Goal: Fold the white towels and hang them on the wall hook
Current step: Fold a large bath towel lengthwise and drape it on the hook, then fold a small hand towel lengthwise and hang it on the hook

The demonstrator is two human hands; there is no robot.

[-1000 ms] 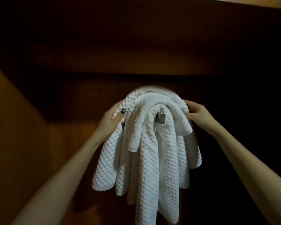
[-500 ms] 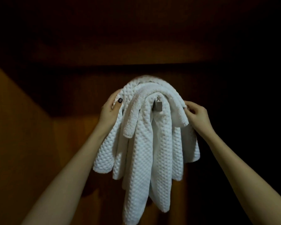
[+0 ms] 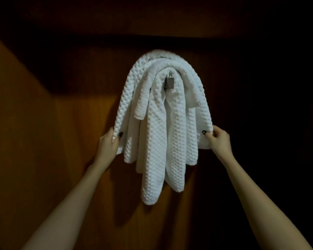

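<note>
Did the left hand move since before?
Yes. The left hand slid down: once level with the hook, it now grips the towels well below it.

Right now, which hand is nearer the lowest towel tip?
Left. The left hand grips the towels at their outer edge, up and left of the tip; the right hand pinches the opposite edge, farther up and to the right.

both hands have slid down from the top of the white towels [image 3: 163,134] to the lower side edges: the left hand [image 3: 107,143] now grips the left hanging edge, the right hand [image 3: 219,139] pinches the right one, and the outer folds hang spread wider below the hook [image 3: 169,82]
</note>
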